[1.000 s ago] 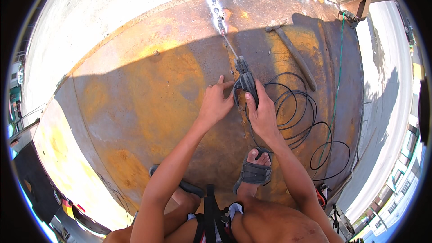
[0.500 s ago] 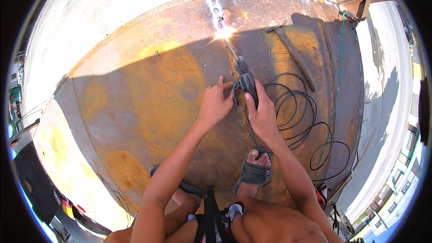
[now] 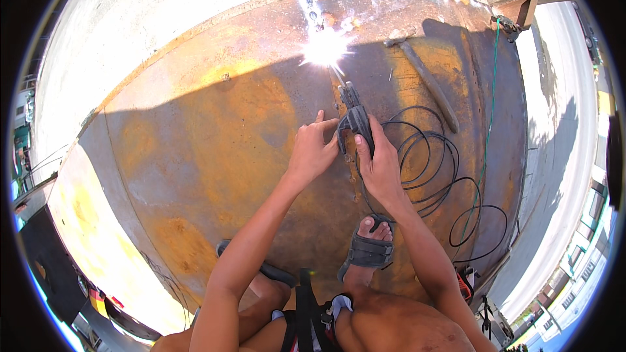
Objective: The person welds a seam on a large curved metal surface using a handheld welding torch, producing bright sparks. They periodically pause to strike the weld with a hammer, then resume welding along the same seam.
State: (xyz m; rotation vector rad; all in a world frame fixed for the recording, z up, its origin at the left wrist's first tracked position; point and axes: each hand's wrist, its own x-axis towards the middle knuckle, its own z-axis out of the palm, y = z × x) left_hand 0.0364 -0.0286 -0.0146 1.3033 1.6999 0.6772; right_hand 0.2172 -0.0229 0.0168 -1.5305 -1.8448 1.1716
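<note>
Curved plate of brown and orange rusted steel (image 3: 241, 124) fills most of the ground before me. Shadow covers its middle; the far edge is sunlit. Person straddles it, squatting, one foot in a black strapped sandal (image 3: 372, 251) just below the right hand.

Thin black cable (image 3: 424, 132) lies in loose loops to the right. Beyond the loops, a hammer with a long brownish handle (image 3: 427, 78), lying on the plate, apart from both hands.

Right hand (image 3: 381, 160) closed around a black welding electrode holder (image 3: 357, 120), held above the seam, nose pointing away from the body. Left hand (image 3: 313, 148) half open, index finger stretched toward the holder's lever side; thumb tip hidden, so cannot tell whether it grips or only steadies.

Slender metal rod (image 3: 340, 77) runs from the holder's nose into a white arc glare (image 3: 326, 47), at the shadow's border. Rod tip lost in the light. Dark weld spots (image 3: 314, 12) line up beyond it.

Step in hand, I judge: arc burning on the seam. Next move seems to call for a steady wrist, rod tip kept close and on the line.
</note>
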